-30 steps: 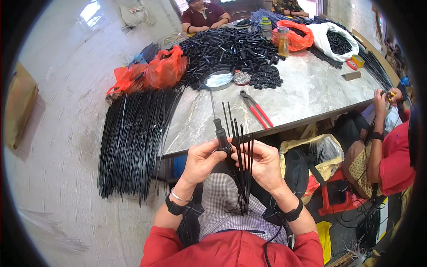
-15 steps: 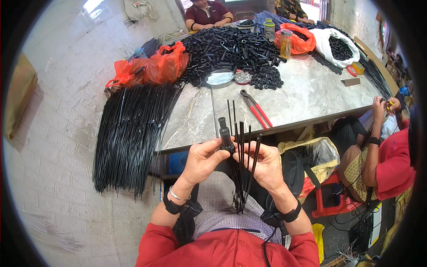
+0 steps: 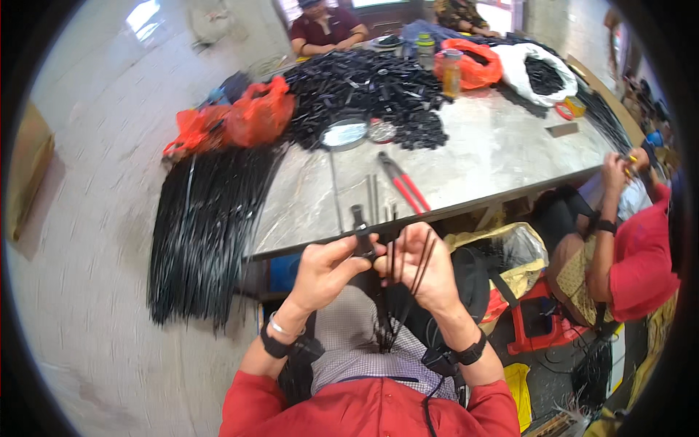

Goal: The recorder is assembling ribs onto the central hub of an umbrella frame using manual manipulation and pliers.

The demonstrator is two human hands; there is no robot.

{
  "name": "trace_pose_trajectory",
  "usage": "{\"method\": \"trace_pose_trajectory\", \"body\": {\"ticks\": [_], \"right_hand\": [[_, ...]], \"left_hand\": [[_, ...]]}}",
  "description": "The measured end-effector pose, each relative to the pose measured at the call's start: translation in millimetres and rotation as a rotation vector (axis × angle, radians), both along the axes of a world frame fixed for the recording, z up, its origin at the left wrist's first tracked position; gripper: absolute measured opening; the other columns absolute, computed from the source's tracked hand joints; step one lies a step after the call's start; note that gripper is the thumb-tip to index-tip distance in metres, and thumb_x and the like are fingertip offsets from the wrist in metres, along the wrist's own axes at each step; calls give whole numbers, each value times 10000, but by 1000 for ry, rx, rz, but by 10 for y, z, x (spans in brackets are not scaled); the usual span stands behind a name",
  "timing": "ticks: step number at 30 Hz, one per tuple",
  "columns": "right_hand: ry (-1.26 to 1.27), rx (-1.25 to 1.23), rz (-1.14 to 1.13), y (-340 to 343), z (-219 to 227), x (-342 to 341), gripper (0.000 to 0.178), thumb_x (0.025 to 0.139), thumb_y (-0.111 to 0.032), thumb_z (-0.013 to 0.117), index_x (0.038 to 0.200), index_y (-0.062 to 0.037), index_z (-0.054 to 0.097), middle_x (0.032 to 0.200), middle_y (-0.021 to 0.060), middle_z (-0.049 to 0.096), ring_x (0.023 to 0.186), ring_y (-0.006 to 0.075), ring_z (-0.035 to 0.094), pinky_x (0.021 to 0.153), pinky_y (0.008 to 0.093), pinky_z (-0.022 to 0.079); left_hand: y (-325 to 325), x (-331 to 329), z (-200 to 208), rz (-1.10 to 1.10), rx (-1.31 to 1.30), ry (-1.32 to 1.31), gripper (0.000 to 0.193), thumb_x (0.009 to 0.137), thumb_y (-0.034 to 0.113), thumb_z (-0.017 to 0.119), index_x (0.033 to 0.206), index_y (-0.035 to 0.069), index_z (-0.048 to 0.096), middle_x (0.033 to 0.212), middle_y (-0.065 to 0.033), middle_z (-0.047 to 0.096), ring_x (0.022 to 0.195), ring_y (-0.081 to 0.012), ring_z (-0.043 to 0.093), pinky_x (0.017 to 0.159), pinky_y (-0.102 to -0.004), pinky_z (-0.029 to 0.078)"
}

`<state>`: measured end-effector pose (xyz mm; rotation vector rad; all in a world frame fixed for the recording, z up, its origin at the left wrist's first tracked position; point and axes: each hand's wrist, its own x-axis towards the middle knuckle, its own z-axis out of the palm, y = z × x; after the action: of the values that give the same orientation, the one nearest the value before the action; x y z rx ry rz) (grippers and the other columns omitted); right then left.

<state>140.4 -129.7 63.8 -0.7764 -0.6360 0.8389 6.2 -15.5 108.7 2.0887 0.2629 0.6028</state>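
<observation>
My left hand [image 3: 325,271] pinches a black tubular plastic part [image 3: 360,227] between thumb and fingers, its narrower end pointing up. Beside it, my right hand [image 3: 426,271] is closed around several thin black rods [image 3: 419,272] that rise past the fingers and run down toward my lap. Both hands are close together, their fingertips meeting near the lower end of the part. Motion blurs that spot, so I cannot tell whether a rod sits in the part. On the table beyond lie red-handled pliers [image 3: 403,183].
The grey marble-patterned table [image 3: 495,153] carries a heap of black tubular parts [image 3: 364,84], a round dish [image 3: 344,135], red bags [image 3: 260,113] and a white bag [image 3: 540,73]. Black rods [image 3: 207,233] overhang its left edge. Co-workers sit across and at right [image 3: 641,262].
The whole view has shifted slightly and blurred. Both hands keep their grip, and the tubular part leans a little more to the left.
</observation>
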Motion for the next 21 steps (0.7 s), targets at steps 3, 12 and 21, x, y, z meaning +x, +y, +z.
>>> {"method": "trace_pose_trajectory", "body": {"ticks": [3, 12, 21], "right_hand": [[-67, -330, 175, -51, -98, 289, 364, 769, -134, 703, 1028, 1, 487, 922, 98, 624, 763, 140, 630, 523, 261, 522], [-65, 7, 480, 157, -736, 219, 248, 807, -239, 669, 927, -30, 610, 673, 4, 558, 606, 72, 488, 529, 223, 395], [304, 89, 874, 245, -705, 73, 237, 920, -168, 509, 882, 61, 558, 807, 158, 635, 765, 265, 654, 720, 385, 541]], "left_hand": [[-175, 249, -22, 171, -69, 167, 310, 787, 16, 616, 1094, -11, 643, 825, -24, 684, 684, -46, 564, 605, -208, 449], [236, 26, -543, 96, -70, 64, 227, 873, 82, 518, 994, -89, 605, 809, -132, 640, 690, -183, 578, 618, -295, 473], [207, 74, -460, 64, -332, -29, 234, 841, 64, 571, 1029, -75, 592, 887, -133, 651, 775, -187, 625, 713, -305, 500]]}}
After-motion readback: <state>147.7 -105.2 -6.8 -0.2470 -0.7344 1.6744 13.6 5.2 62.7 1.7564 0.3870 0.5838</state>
